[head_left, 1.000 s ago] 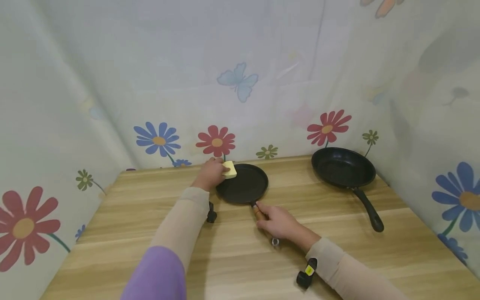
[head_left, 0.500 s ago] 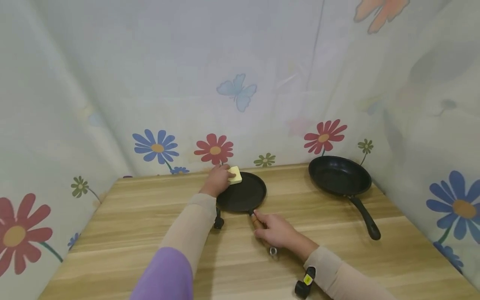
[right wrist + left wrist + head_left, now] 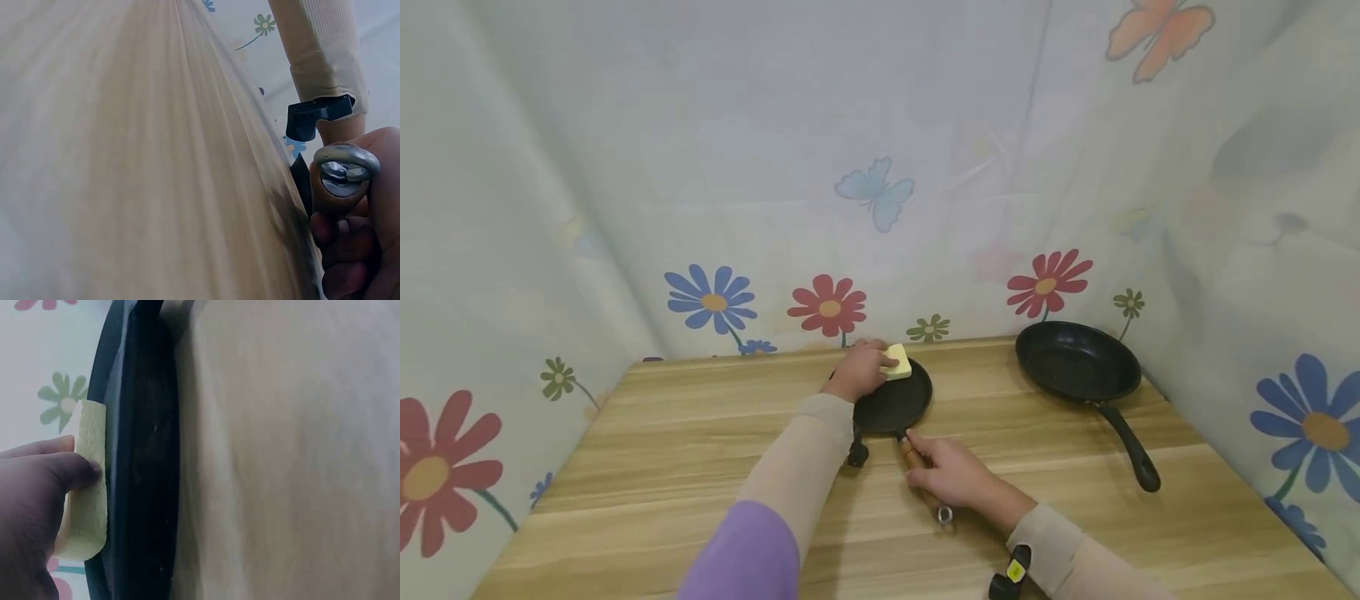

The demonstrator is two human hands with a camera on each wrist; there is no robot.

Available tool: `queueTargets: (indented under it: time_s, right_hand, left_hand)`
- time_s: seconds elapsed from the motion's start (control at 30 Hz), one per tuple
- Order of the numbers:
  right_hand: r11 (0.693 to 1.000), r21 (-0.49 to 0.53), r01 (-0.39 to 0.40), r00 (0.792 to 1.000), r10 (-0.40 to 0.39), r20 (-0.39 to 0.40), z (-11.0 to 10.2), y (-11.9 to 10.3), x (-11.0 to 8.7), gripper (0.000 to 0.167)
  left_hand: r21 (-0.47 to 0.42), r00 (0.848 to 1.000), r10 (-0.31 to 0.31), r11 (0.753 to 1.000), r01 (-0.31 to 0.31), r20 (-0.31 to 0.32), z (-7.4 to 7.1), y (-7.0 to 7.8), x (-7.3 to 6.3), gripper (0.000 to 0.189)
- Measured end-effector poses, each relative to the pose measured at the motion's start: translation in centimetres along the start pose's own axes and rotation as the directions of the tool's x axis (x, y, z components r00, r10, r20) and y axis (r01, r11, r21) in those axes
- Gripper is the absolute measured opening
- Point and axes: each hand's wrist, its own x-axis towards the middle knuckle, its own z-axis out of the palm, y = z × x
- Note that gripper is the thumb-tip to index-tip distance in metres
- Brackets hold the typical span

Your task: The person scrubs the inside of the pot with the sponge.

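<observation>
A flat black pan [image 3: 891, 410] with a brown wooden handle [image 3: 912, 455] is at the middle of the table. My right hand [image 3: 958, 473] grips that handle; in the right wrist view its fingers curl round the handle [image 3: 337, 199] below a metal hanging ring [image 3: 347, 160]. Over the pan's far side, my left hand [image 3: 861, 371] pinches a pale yellow sponge [image 3: 898, 363]. In the left wrist view the thumb presses the side of the sponge [image 3: 92, 481], whose lower face lies against the inside of the pan [image 3: 147, 469]. Part of the pan's left rim is hidden behind the left hand.
A deeper black frying pan [image 3: 1075, 360] with a black handle stands at the back right of the wooden table [image 3: 700, 467]. A flower-printed curtain [image 3: 760, 167] rises behind the table and along both sides. Each wrist wears a small black camera.
My left hand has slid the sponge to the right across the far part of the pan. My right hand keeps its grip on the handle. The head view has tilted slightly up.
</observation>
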Motion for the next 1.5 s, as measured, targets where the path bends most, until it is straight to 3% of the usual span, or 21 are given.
queueTargets:
  time_s: [0.3,0.7,0.97,1.27,1.5]
  right_hand:
    - [1.0,-0.011,0.009,1.0,-0.009,-0.027,-0.2,0.0,0.0,0.07]
    - [1.0,0.02,0.0,0.999,0.001,-0.04,-0.1,-0.9,-0.3,0.068]
    - [0.996,0.048,-0.076,0.994,0.08,-0.074,0.0,-1.1,-0.1,0.069]
    - [0.991,0.058,-0.119,0.991,0.122,-0.061,0.2,-1.2,-0.4,0.067]
    - [0.994,0.06,-0.089,0.995,0.091,-0.038,0.5,-1.3,-0.5,0.068]
  left_hand:
    - [0.027,0.996,0.077,0.997,-0.078,0.035,0.3,1.8,0.4,0.037]
    - [-0.076,0.981,0.067,0.996,-0.054,0.18,-1.3,3.6,-0.8,0.038]
    - [-0.094,0.964,0.124,0.99,-0.105,0.237,-2.1,4.0,-1.7,0.04]
    - [-0.137,0.951,0.098,0.989,-0.06,0.294,-1.9,3.7,-3.5,0.042]
    - [-0.167,0.958,0.034,0.986,0.014,0.285,-2.1,3.8,-4.9,0.039]
